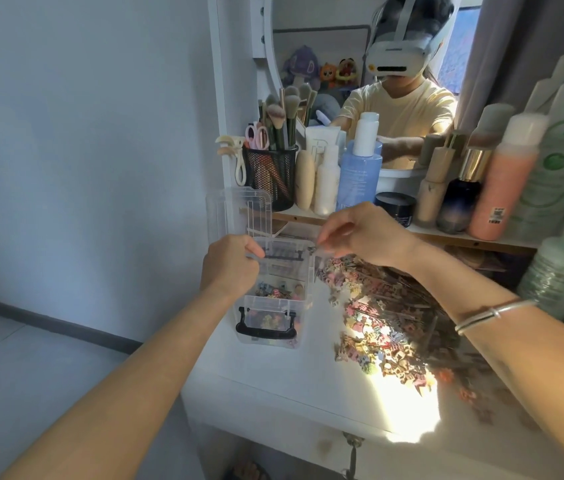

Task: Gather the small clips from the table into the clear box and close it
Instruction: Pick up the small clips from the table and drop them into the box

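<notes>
Seen from my remote station: the white table [273, 379] spans the lower field beneath both forearms, sunlit toward its near edge. The pile of small clips [387, 317] spreads over it under and just right of my right forearm, many-coloured and partly in shadow. The clear box [275, 299] stands on the table between the two hands, its lid [239, 211] raised upright beyond the left hand, its black handle [266, 329] on the wall nearest me; a few clips already lie inside. The left hand [230, 263] is curled closed on the box's far left rim, at the base of the lid. The right hand [360, 232] hovers over the box's far right corner, thumb and forefinger pinched together; I cannot tell what, if anything, they hold. A silver bracelet [488, 315] circles the right wrist. Beyond the hands, bottles and a mesh brush cup [271, 174] line a shelf.
</notes>
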Tool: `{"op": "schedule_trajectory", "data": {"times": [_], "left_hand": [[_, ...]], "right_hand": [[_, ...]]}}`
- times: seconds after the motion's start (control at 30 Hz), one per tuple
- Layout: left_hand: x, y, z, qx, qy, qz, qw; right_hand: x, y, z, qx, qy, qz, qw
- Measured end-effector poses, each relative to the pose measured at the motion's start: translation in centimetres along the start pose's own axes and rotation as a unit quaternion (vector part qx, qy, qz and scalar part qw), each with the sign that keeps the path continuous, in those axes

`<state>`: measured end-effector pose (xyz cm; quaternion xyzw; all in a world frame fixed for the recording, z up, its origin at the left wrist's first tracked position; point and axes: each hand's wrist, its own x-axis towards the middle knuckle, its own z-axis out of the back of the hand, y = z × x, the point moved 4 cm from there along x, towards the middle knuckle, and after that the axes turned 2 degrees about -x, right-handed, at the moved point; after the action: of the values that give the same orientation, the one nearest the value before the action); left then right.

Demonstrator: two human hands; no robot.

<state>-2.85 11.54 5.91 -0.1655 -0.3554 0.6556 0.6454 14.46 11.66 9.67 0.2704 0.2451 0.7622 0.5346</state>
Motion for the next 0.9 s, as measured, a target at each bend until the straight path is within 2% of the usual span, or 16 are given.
{"op": "schedule_trajectory", "data": {"times": [0.03,0.13,0.2,0.3,0.47,0.77,0.9], "left_hand": [[0.0,0.0,0.0,0.000,-0.001,0.000,1.000],[0.0,0.0,0.1,-0.004,-0.004,0.002,1.000],[0.1,0.0,0.2,-0.004,-0.004,0.003,1.000],[0.2,0.3,0.4,-0.003,-0.009,0.006,1.000],[0.4,0.4,0.3,-0.001,-0.009,0.005,1.000],[0.6,0.6,0.2,-0.001,-0.003,-0.002,1.000],[0.5,0.6,0.2,0.000,-0.004,-0.003,1.000]], "right_hand": [[0.1,0.8,-0.3,0.019,0.014,0.007,1.000],[0.8,1.5,-1.8,-0.071,0.066,0.027,0.995],[1.1,0.9,-1.6,-0.106,0.050,0.020,0.993],[1.5,-2.0,-1.3,-0.131,0.011,-0.040,0.990],[2.6,-6.8,-4.8,-0.258,0.096,-0.088,0.957],[4.7,-8.1,-6.5,-0.247,0.061,-0.083,0.964],[4.3,-8.1,-6.5,-0.268,0.077,-0.067,0.958]]}}
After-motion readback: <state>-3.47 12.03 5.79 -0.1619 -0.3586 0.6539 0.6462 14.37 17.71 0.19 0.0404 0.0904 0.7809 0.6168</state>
